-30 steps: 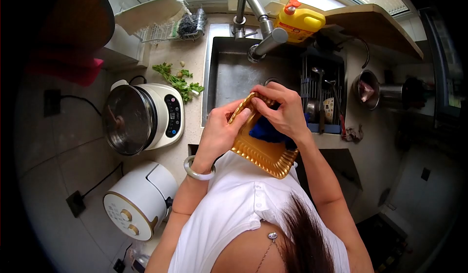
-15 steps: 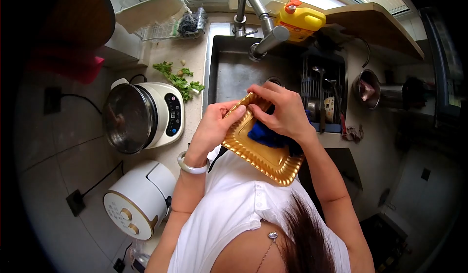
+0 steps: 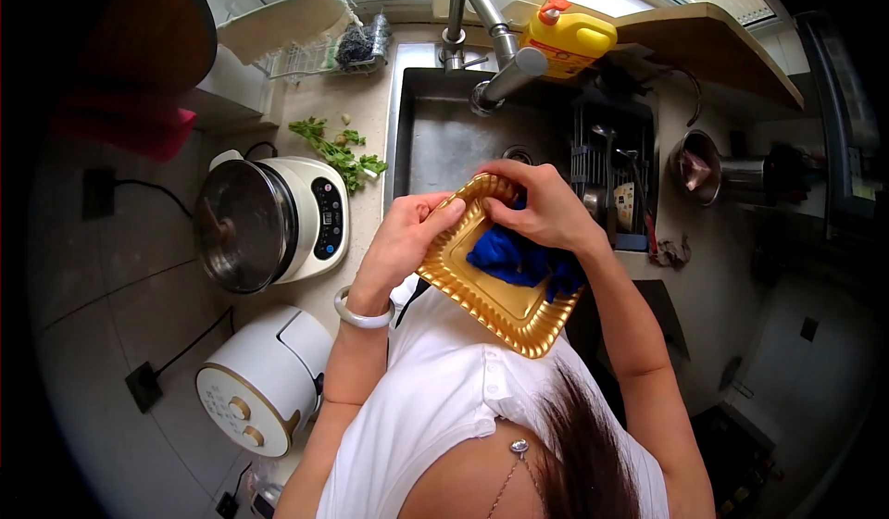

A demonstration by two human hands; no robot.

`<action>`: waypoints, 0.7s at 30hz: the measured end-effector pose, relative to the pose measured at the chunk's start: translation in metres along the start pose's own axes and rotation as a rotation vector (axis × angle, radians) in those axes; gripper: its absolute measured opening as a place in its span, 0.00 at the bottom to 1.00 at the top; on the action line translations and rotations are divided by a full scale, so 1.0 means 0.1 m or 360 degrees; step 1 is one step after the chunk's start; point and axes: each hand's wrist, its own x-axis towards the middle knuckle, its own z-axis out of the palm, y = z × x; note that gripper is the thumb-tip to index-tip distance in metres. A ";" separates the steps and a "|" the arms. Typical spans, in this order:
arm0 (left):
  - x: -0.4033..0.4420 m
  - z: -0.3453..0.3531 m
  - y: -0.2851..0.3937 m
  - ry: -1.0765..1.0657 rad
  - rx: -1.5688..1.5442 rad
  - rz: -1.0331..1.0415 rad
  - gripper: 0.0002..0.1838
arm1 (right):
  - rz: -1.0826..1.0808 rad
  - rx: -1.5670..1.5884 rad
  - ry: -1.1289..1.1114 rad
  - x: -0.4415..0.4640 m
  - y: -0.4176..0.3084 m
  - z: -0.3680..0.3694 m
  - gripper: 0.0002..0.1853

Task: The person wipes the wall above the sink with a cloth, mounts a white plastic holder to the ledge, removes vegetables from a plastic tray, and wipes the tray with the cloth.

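Over the front edge of the sink I hold a gold rectangular tray [image 3: 460, 287] with a fluted rim, tilted. My left hand [image 3: 400, 241] is closed on its left rim, thumb on top and fingers underneath. Closed at the far corner, my right hand [image 3: 546, 206] has its thumb inside the tray and its index finger over the rim. A crumpled blue cloth [image 3: 507, 260] lies inside the tray, partly covered by the right hand. Whether the right fingers also grip cloth is hidden.
Ahead is a steel sink [image 3: 435, 139] with a faucet [image 3: 505, 33] and a dish rack [image 3: 602, 167]. A yellow bottle [image 3: 574, 42] stands behind. Leafy greens [image 3: 341, 153], an electric pot [image 3: 315, 213] and a white appliance [image 3: 264, 380] are at left; a metal pot [image 3: 699, 169] is at right.
The tray has tipped and shifted slightly toward me, so more of the blue cloth shows. My right hand has moved a little right and down along the far corner; my left hand keeps its hold.
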 end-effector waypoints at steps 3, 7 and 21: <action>0.01 0.02 0.01 0.0012 0.0018 0.0004 0.16 | -0.0175 -0.0150 0.0193 -0.02 0.03 0.09 0.14; 0.00 0.03 -0.01 0.0065 0.0133 0.0043 0.19 | 0.0087 -0.0133 -0.0057 0.05 0.11 -0.02 0.15; -0.02 0.05 0.02 0.0127 0.0170 0.0080 0.19 | -0.0049 0.0126 -0.0072 0.04 0.08 0.06 0.16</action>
